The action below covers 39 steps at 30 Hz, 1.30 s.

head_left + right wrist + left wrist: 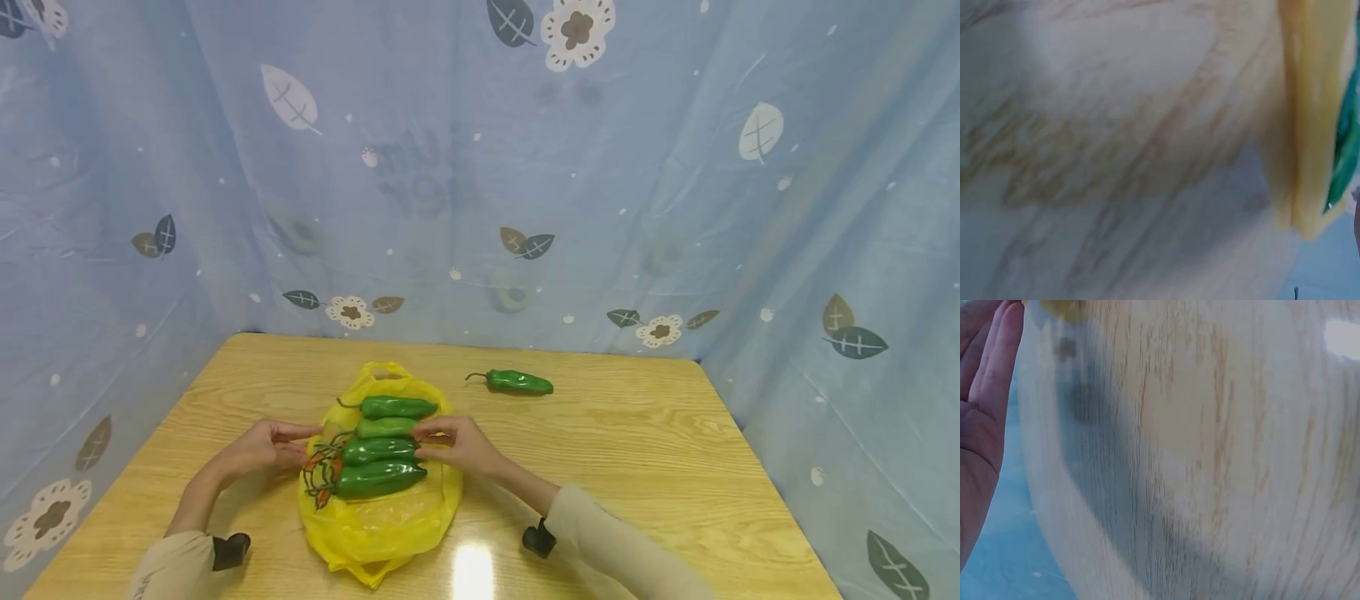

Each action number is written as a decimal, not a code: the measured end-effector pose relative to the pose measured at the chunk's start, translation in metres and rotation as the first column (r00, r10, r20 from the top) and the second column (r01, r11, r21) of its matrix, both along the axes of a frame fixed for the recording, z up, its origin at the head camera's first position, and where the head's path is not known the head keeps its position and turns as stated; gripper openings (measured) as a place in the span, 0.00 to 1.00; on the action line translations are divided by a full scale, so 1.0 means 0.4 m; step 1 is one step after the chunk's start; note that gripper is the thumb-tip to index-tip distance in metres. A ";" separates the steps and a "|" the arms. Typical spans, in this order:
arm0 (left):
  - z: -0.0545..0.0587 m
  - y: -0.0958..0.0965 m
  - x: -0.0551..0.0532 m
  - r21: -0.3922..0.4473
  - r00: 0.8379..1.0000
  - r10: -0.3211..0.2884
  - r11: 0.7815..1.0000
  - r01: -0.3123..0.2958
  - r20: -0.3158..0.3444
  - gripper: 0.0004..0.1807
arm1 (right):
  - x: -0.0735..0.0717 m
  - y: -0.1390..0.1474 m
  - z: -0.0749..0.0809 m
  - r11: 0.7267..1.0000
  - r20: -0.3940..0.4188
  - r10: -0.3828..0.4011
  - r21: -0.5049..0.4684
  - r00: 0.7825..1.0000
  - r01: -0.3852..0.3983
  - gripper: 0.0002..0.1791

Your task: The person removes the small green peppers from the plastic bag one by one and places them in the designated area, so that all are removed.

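Several long green peppers lie side by side on a yellow plastic bag, their curved stems toward the left. By the stem ends is a cluster of small orange-red shapes with dark stems. My left hand is at the bag's left edge, fingers extended; the left wrist view shows them straight. On the other side, my right hand has its fingertips at the pointed ends of the middle peppers, with fingers and thumb spread apart. The right wrist view catches only the bag's edge and a green pepper.
Another green pepper lies apart on the wooden table, behind and right of the bag. A blue patterned curtain hangs around the table's back and sides. Light glares off the tabletop near the front.
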<state>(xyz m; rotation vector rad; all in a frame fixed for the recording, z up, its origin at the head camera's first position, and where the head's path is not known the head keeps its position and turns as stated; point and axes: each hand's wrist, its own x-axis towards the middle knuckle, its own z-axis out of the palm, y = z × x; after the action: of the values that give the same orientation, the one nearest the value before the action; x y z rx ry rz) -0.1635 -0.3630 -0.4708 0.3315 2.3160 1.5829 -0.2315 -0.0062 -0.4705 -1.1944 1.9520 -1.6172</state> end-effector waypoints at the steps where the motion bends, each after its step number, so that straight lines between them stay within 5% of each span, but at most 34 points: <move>1: 0.001 0.001 0.000 0.002 1.000 0.003 1.000 -0.003 0.001 0.29 | -0.002 -0.006 -0.010 1.000 -0.017 0.004 0.025 1.000 -0.004 0.19; 5: 0.006 0.004 0.000 -0.001 1.000 0.004 1.000 -0.004 -0.004 0.29 | -0.006 -0.026 -0.035 0.992 -0.117 0.026 0.124 0.993 -0.011 0.19; 12: 0.007 0.007 -0.009 -0.024 1.000 0.001 1.000 -0.002 -0.014 0.29 | -0.017 -0.042 -0.047 0.989 -0.255 0.006 0.142 0.967 0.031 0.21; 16: 0.007 0.008 -0.012 -0.023 1.000 -0.001 1.000 0.001 -0.011 0.29 | -0.030 -0.037 -0.051 0.986 -0.257 -0.026 0.153 0.966 0.067 0.22; 22: 0.006 0.008 -0.004 -0.009 1.000 0.001 1.000 -0.001 0.002 0.30 | -0.039 -0.029 -0.050 0.988 -0.212 0.013 0.155 0.977 0.021 0.23; 30: -0.004 0.005 0.001 0.021 1.000 -0.014 1.000 0.014 -0.016 0.29 | -0.002 -0.024 -0.049 0.989 -0.113 0.085 0.134 0.990 -0.070 0.21; 36: -0.007 0.000 0.002 0.030 1.000 -0.014 0.999 0.015 -0.021 0.29 | 0.012 -0.021 -0.059 0.986 -0.141 0.097 0.146 0.985 -0.076 0.23; 39: -0.008 0.001 0.005 0.024 1.000 -0.010 1.000 0.010 -0.017 0.30 | 0.015 -0.019 -0.063 0.975 -0.222 0.113 0.211 0.968 -0.065 0.25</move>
<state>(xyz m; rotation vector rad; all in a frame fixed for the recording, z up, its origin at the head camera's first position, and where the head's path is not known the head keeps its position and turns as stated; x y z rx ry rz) -0.1613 -0.3625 -0.4739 0.3630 2.3061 1.6098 -0.2256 -0.0139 -0.4958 -1.4195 2.1095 -1.2462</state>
